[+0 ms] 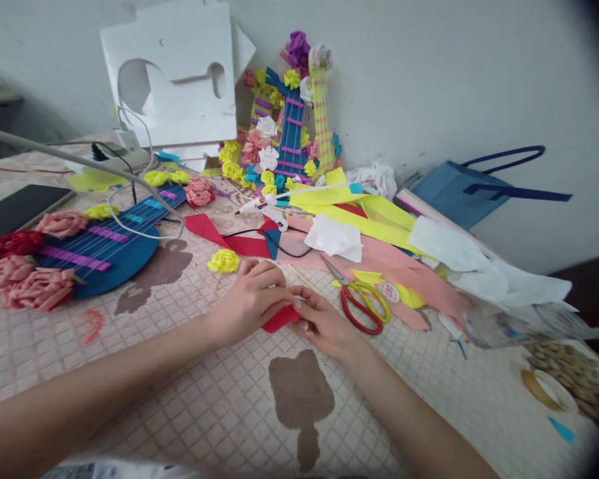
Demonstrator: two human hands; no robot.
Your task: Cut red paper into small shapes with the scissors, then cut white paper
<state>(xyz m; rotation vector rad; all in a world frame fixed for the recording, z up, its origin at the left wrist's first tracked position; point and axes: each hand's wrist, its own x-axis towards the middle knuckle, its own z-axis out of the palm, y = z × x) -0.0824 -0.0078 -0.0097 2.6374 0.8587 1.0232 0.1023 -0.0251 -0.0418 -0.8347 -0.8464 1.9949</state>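
Both my hands meet at the middle of the table over a small red paper piece (279,319). My left hand (252,299) has its fingers curled and pinched on the red piece's upper edge. My right hand (324,322) pinches the same piece from the right side. A thin wooden stick (299,276) lies just beyond my fingers. A yellow paper flower (224,261) sits a little beyond my left hand. Red and yellow scissors (362,299) lie just right of my right hand.
A white glue gun (267,206) with a black cord lies beyond the hands among yellow, pink and red paper sheets (379,219). A blue paper guitar with flowers (94,246) lies at left, a phone (17,209) beyond it. Upright paper guitars (292,126), white foam (174,73), a blue bag (459,189) stand at the wall.
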